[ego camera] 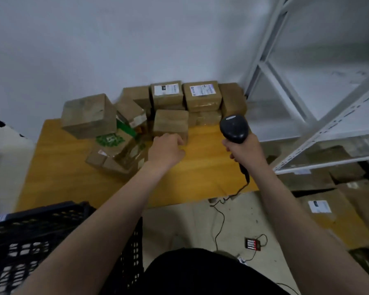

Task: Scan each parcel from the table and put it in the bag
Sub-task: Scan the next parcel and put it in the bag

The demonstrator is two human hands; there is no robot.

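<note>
A black garment (pixel 200 273) fills the bottom edge, with a black plastic lattice crate (pixel 30 231) just to its left. The left hand (pixel 166 150) reaches over the yellow-orange wooden table (pixel 200 177) with its fingers curled. Its knuckles are at the lower front edge of a plain brown cardboard parcel (pixel 170 122). Blur hides whether they touch or grasp it. The right hand (pixel 243 152) is wrapped firmly round the handle of a dark grey, smooth-headed barcode scanner (pixel 234 128), held upright just right of that parcel. The scanner's thin black cable (pixel 219 220) trails down to the floor. Behind, more taped brown boxes are stacked against the pale wall, two with white labels on top (pixel 167 94) (pixel 201 95). To the left are a tilted larger carton (pixel 87 116) and a green-printed package (pixel 111 141). White metal shelving (pixel 307 124) stands to the right.
</note>
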